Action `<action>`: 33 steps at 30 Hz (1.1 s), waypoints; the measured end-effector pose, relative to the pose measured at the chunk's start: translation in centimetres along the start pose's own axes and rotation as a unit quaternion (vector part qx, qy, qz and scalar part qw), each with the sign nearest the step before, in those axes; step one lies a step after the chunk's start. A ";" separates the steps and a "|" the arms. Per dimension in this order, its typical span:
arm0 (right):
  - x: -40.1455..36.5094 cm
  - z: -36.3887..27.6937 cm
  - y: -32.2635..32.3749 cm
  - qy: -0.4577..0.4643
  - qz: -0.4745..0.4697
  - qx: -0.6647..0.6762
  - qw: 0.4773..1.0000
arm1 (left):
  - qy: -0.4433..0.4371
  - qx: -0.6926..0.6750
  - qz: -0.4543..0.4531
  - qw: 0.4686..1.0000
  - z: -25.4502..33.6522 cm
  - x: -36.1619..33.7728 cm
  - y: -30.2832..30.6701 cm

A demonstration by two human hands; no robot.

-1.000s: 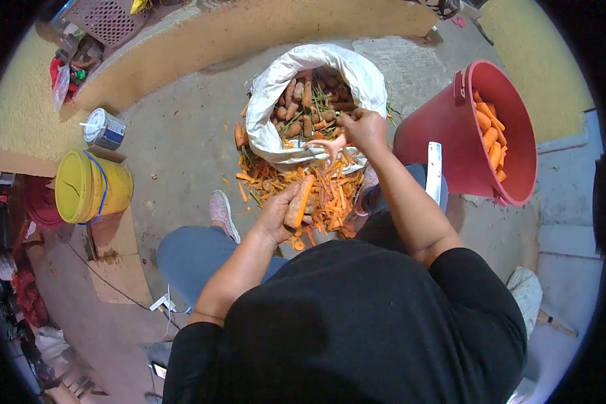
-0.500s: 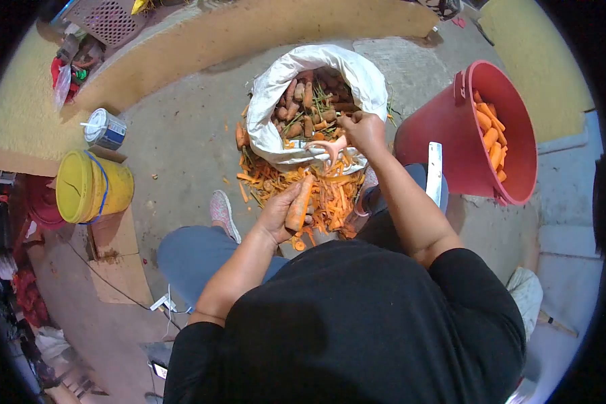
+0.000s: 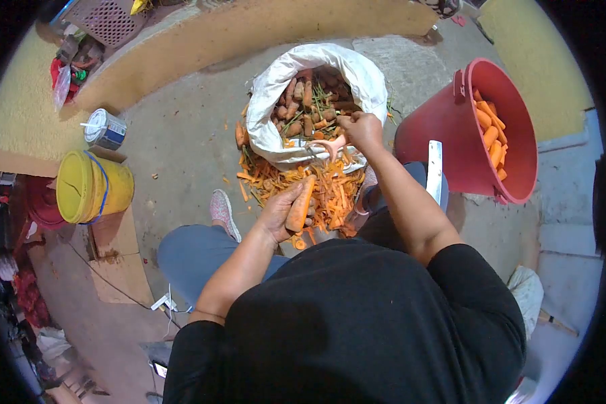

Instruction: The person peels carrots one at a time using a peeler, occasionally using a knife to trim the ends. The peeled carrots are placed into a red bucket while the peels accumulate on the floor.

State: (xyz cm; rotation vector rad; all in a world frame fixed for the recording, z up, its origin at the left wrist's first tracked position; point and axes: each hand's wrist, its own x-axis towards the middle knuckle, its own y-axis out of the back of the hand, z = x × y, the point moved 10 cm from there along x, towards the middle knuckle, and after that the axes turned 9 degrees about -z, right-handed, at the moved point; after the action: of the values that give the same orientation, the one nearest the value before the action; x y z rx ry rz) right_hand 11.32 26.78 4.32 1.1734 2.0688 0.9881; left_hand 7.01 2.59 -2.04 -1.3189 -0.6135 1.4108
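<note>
1. Left hand [image 3: 277, 210]: the fingers were curled around a part-peeled carrot [image 3: 299, 212], which lay against the palm, its far end projecting past the thumb.
2. Right hand [image 3: 362, 131]: closed on a pink peeler [image 3: 331, 145], whose forked head showed beyond the fingers, apart from the carrot.
3. Peelings [image 3: 333, 195]: heaped on the floor below the carrot.
4. White sack [image 3: 259, 128]: held unpeeled carrots [image 3: 308, 94], beside the right hand.
5. Red bucket [image 3: 427, 135]: contained peeled carrots [image 3: 491, 138], right of both hands.

Yel bkt [image 3: 82, 192], wht-lid can [image 3: 106, 129], plas crate [image 3: 106, 21]
</note>
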 end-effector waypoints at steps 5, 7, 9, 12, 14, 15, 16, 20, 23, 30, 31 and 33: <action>-6.2 -7.6 -0.3 0.165 -0.045 0.076 0.982 | 0.005 0.000 0.057 0.998 0.4 -0.3 0.4; -8.9 -10.2 -1.6 0.199 -0.121 0.081 0.969 | -0.020 -0.017 0.139 0.990 0.9 -1.2 -0.3; -7.8 -9.2 -2.5 0.184 -0.106 0.047 0.976 | -0.018 0.001 0.104 0.994 0.6 -0.6 0.1; -3.6 -5.8 -2.2 0.122 -0.042 0.015 0.992 | 0.015 0.048 -0.014 0.999 0.0 0.3 0.5; -0.6 -2.2 -1.9 0.079 -0.004 0.038 0.996 | 0.019 0.022 0.022 0.999 -0.2 0.2 1.0; -0.1 -1.5 -0.5 0.067 0.020 0.034 0.997 | 0.015 0.038 0.027 0.999 0.0 0.1 0.7; 0.1 -1.0 0.3 0.053 0.045 0.029 0.997 | 0.013 0.055 0.031 0.998 0.2 -0.1 0.3; -3.5 -5.2 -0.5 0.152 -0.012 0.089 0.984 | 0.019 -0.027 -0.059 0.998 -0.5 0.7 0.6; -8.1 -9.6 -2.8 0.187 -0.153 0.071 0.968 | 0.031 0.005 0.108 0.994 0.1 -0.7 0.9; -0.2 -1.3 -1.2 0.068 0.026 0.010 0.997 | 0.004 0.058 -0.030 0.998 -0.1 0.1 -0.8; 0.1 -0.4 -0.4 0.042 0.023 0.022 0.999 | 0.007 0.088 -0.016 0.996 0.2 -0.2 -1.4; -0.1 -0.8 0.0 0.051 0.010 0.073 0.996 | 0.021 0.020 -0.032 0.999 -0.1 0.3 0.2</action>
State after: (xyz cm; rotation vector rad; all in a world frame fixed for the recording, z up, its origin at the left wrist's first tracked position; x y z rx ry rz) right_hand 10.82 26.41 4.79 1.2420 2.2459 0.9378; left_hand 7.12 2.77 -2.34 -1.2828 -0.5908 1.3351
